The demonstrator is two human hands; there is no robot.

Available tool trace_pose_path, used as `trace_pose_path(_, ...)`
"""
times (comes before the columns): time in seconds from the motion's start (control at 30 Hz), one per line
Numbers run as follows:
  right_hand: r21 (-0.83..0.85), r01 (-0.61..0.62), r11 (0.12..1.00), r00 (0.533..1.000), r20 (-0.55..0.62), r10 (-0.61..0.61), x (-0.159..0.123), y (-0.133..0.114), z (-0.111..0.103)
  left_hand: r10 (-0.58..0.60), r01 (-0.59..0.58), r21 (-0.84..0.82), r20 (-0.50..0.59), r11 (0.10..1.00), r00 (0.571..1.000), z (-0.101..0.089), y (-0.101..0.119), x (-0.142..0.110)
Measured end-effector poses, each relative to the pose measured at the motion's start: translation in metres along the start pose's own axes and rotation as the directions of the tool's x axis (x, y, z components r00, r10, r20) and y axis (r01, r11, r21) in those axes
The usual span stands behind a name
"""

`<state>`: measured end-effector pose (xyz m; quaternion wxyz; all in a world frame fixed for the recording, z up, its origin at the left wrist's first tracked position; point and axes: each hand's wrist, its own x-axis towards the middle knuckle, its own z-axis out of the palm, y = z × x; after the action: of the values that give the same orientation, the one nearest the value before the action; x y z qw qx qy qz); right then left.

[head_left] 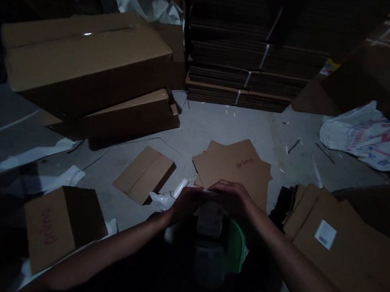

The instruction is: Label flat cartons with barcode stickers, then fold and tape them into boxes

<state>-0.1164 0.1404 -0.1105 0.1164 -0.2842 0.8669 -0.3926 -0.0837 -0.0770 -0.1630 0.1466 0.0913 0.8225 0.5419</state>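
Note:
My left hand and my right hand meet at the lower middle, fingers curled together above a green-rimmed container. A thin pale edge shows between them. Under the hands hangs a dim, greyish piece, too dark to make out; both hands seem closed around its upper part. Just beyond lie flat cardboard sheets, the top one marked "prima". Left of my left hand is crumpled white plastic, beside a closed cardboard box.
Large cardboard boxes are stacked at the upper left. A "prima" box sits at the lower left. Strapped cardboard bundles stand at the back. On the right are a printed white sack and labelled flat cardboard. Light is dim.

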Motion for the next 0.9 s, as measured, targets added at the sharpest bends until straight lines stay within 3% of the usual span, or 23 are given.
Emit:
trace_pose_path(0.13,-0.005,-0.089,0.996,0.996,0.031,0.089,-0.011,0.003,0.011,-0.023,0.02,-0.109,-0.026,0.994,0.999,0.003,0.002,-0.004)
trace_pose_path(0.2,0.027,-0.137,0.99,0.989,0.063,0.135,-0.015,0.008,0.016,0.006,-0.003,-0.161,0.017,0.987,1.0,0.006,0.002,-0.005)
trace_pose_path(0.3,0.003,-0.179,0.984,0.98,0.088,0.178,-0.02,0.017,0.022,-0.03,0.036,-0.053,0.115,0.998,0.993,0.011,-0.003,-0.007)
trace_pose_path(0.4,-0.08,-0.183,0.98,0.981,0.055,0.188,-0.022,0.023,0.028,-0.127,0.12,0.087,0.081,0.989,0.989,0.016,-0.014,-0.009)
trace_pose_path(0.5,-0.142,-0.183,0.973,0.981,0.044,0.19,-0.023,0.025,0.032,-0.134,0.123,0.144,0.066,0.982,0.989,0.018,-0.022,-0.011)
trace_pose_path(0.6,-0.171,-0.125,0.977,0.989,0.053,0.136,-0.021,0.025,0.022,-0.121,0.103,0.136,0.133,0.985,0.984,0.023,-0.029,-0.014)
trace_pose_path(0.67,-0.162,-0.06,0.985,0.994,0.077,0.073,-0.017,0.03,0.002,-0.129,0.101,0.141,0.202,0.985,0.971,0.029,-0.035,-0.019)
trace_pose_path(0.73,-0.119,-0.09,0.989,0.996,0.004,0.092,-0.009,0.042,-0.021,-0.126,0.089,0.166,0.224,0.982,0.966,0.036,-0.042,-0.025)
trace_pose_path(0.77,-0.061,-0.151,0.987,0.986,-0.076,0.146,-0.003,0.05,-0.031,-0.123,0.084,0.182,0.217,0.98,0.968,0.039,-0.046,-0.028)
trace_pose_path(0.83,0.169,-0.299,0.939,0.916,-0.226,0.332,0.013,0.071,-0.039,-0.122,0.08,0.209,0.196,0.975,0.973,0.043,-0.052,-0.034)
trace_pose_path(0.9,0.399,-0.383,0.833,0.834,-0.239,0.498,0.03,0.094,-0.028,-0.114,0.075,0.199,0.192,0.977,0.975,0.044,-0.057,-0.039)
